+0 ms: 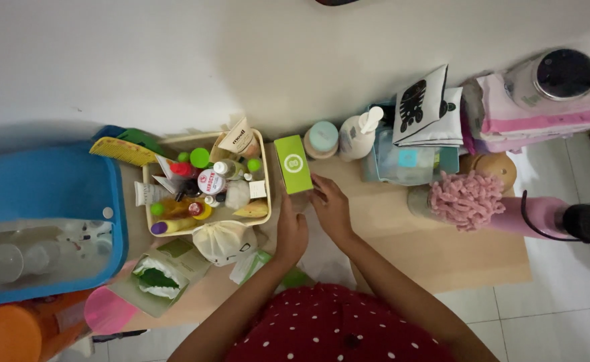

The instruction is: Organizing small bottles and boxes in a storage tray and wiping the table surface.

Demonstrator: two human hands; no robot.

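**Green box held upright beside the basket**

Green box stands on end on the wooden table, just right of the cream basket, touching or nearly touching its wall. Wall behind it.

Right hand: fingers curled lightly, tips on the box's lower right corner. A touch or light pinch, not a full wrap.

Left hand: half closed, fingers reaching up to the box's lower left edge. Whether it grips the box or only steadies it, cannot tell; the thumb side is hidden.

Basket crammed with small bottles and tubes, no obvious free slot. Right of the box: teal-lidded jar, then white pump bottle, both near.

Handling, as a judgement: the box is light card, tall and narrow, so it tips easily. Keep both hands low on it, press gently so the card does not dent, and mind the jar when shifting it sideways.
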